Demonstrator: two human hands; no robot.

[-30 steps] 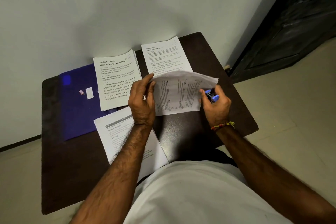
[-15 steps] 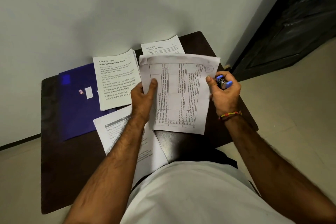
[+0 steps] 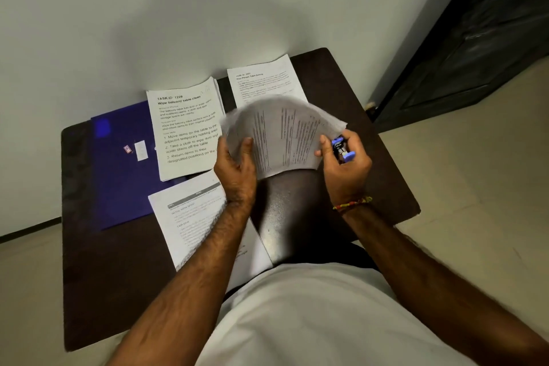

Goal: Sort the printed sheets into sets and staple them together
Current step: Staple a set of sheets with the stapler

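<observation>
A blurred set of printed sheets [image 3: 282, 134] with a table on it hangs above the dark table [image 3: 98, 261]. My left hand [image 3: 236, 168] grips its left edge, thumb on top. My right hand [image 3: 344, 163] pinches the set's right edge with its fingertips and also holds a small blue stapler [image 3: 341, 149] in the palm. Three other paper sets lie flat: a "Wipe balcony table clean" set [image 3: 187, 128] at the back left, a set [image 3: 263, 79] at the back centre, and a set [image 3: 193, 217] near me under my left forearm.
A blue folder [image 3: 124, 169] lies at the left of the table, with a small white slip [image 3: 141, 150] and a tiny red item [image 3: 127, 149] on it. A white wall stands right behind the table. A dark door [image 3: 490, 38] is at the right.
The held set, upright and facing me half a second ago, has tipped down and turned, now blurred with motion. Both hands dropped lower with it. The stapler stays in my right hand.
</observation>
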